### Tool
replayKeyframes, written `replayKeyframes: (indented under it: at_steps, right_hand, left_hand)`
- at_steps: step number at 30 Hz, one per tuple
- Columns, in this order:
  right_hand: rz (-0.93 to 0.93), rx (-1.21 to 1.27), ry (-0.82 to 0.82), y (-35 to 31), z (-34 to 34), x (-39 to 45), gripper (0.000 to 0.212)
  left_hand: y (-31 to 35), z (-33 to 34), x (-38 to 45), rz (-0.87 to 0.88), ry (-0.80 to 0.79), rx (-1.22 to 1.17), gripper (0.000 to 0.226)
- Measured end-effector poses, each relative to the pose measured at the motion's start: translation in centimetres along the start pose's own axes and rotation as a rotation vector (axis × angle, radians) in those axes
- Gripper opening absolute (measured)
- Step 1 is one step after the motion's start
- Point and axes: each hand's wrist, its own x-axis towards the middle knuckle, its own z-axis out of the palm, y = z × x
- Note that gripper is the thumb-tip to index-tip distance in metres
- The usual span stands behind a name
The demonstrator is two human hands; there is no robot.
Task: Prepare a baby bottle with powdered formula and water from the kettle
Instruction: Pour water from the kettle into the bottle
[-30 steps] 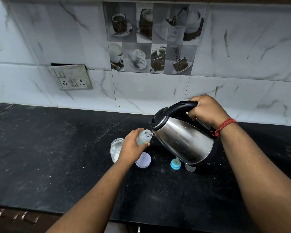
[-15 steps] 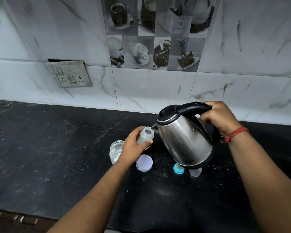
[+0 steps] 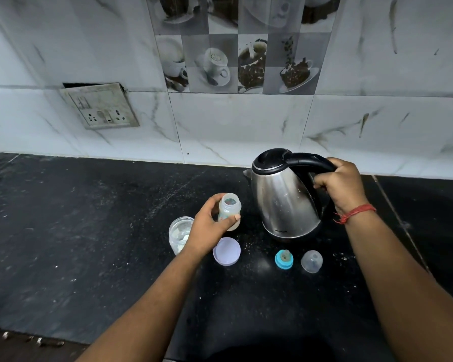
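Observation:
My left hand (image 3: pixel 207 226) grips a small clear baby bottle (image 3: pixel 229 205), uncapped and upright on the black counter (image 3: pixel 76 244). My right hand (image 3: pixel 341 186) holds the black handle of a steel kettle (image 3: pixel 285 202), which stands upright on the counter to the right of the bottle. A glass jar of white powder (image 3: pixel 179 233) sits just left of my left hand, partly hidden by it. Its lilac lid (image 3: pixel 226 251) lies in front of the bottle. The blue teat ring (image 3: pixel 284 259) and the clear bottle cap (image 3: pixel 311 261) lie in front of the kettle.
A white marble-tiled wall (image 3: pixel 233 126) runs behind the counter, with a socket plate (image 3: pixel 100 107) at the left. Powder specks dust the counter around the jar and kettle. The counter's front edge runs along the bottom left.
The kettle was tilted with its spout at the bottle mouth; it has since swung upright and come down onto the counter. The bottle stayed in my left hand.

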Motion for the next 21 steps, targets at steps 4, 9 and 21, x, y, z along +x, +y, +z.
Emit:
replayKeyframes:
  at_steps: [4, 9, 21]
  right_hand:
    - [0.035, 0.052, 0.017, 1.9, 1.0, 1.0, 0.028]
    - [0.068, 0.121, 0.017, 3.9, 2.4, 1.6, 0.030]
    - [0.066, 0.069, -0.050, 6.6, 2.2, 3.9, 0.040]
  left_hand:
    - [-0.5, 0.1, 0.4, -0.014, -0.013, 0.011, 0.051]
    - [-0.6, 0.3, 0.8, -0.032, -0.025, 0.004, 0.051]
    - [-0.8, 0.8, 0.9, -0.039, -0.045, 0.002, 0.050]
